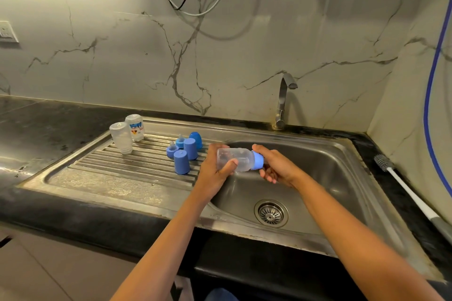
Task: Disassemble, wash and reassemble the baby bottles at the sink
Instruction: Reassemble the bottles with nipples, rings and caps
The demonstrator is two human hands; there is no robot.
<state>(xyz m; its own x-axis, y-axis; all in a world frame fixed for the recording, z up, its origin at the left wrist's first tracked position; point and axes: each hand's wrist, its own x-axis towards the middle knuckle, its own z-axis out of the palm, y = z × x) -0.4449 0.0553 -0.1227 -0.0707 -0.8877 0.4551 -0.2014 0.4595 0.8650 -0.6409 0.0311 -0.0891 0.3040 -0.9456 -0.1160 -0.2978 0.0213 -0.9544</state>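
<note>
A clear baby bottle (241,159) lies sideways over the sink basin's left edge. My left hand (215,173) grips its body, thumb across the front. My right hand (274,166) grips the blue collar (258,160) at its neck; the teat is hidden in my palm. On the drainboard (117,178) two clear bottle bodies (121,138) (135,127) stand upside down. Beside them are three blue caps (181,162) (190,148) (196,140) and two blue collars with teats (172,150) (180,142).
The steel sink basin (330,173) has a drain strainer (271,213) at its bottom. The tap (283,100) stands behind it, with no water running. A bottle brush (406,186) lies on the dark counter at the right. Cables hang on the marble wall.
</note>
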